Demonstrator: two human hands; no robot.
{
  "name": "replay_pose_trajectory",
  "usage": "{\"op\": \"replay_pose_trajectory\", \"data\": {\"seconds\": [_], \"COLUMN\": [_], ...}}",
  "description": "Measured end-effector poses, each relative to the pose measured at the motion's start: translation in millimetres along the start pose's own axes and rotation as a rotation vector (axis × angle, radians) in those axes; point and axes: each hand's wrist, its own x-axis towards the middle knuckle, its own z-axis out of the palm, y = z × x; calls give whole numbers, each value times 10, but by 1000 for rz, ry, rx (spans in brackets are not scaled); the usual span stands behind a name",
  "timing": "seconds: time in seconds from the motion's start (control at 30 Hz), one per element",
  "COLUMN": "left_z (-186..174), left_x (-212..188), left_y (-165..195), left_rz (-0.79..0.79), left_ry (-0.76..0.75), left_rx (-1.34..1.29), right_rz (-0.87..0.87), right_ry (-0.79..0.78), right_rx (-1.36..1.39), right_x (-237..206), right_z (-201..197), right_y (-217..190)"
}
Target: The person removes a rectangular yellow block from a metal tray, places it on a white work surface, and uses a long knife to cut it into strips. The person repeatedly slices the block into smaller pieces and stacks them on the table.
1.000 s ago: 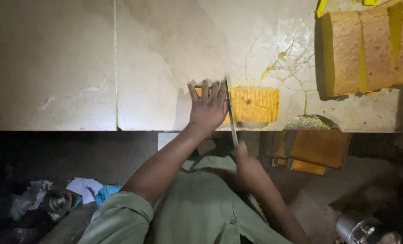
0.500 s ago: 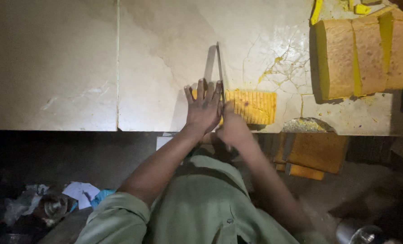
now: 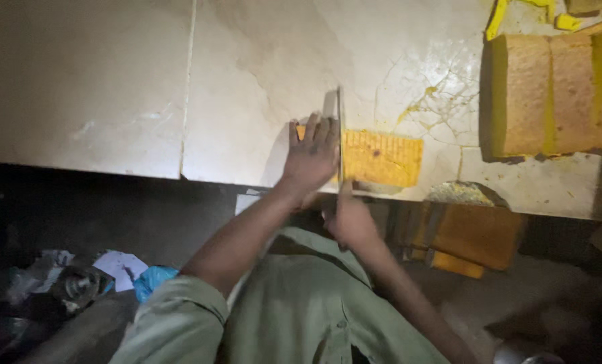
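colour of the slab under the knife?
Yellow-orange slab, with a fine grid texture on top; seen in the head view.

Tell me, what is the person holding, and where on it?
The right hand holds a long knife by its handle end. The left hand lies flat on the yellow cake slab, pressing rather than gripping.

From my feed, the left hand covers the left end of the yellow slab, so I cannot see that edge. The right hand is blurred; its grip on the knife handle is unclear to me. At upper right, the frame edge cuts off the big sponge blocks. The clutter at lower left is too dark to identify.
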Motion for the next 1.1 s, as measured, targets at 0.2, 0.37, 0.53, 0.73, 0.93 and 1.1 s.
{"op": "replay_pose_trajectory", "data": {"seconds": [0.2, 0.37, 0.53, 0.73, 0.93, 1.1], "left_z": [-14, -37, -73, -41, -14, -13], "left_x": [-3, -58, -21, -15, -9, -2], "left_y": [-66, -45, -52, -110, -220, -238], "left_rz": [17, -41, 4, 13, 70, 29], "left_ry": [34, 39, 44, 8, 10, -46], "left_rx": [0, -27, 4, -80, -94, -103], "right_rz": [-185, -95, 20, 200, -17, 52], "right_ry": [83, -62, -272, -113, 59, 5], "right_rx": [60, 7, -58, 110, 47, 3], "right_x": [304, -616, -938, -254, 131, -565], "right_z": [-665, -688, -421, -224, -726, -704], "right_y": [-561, -646, -305, -423, -884, -1117]}}
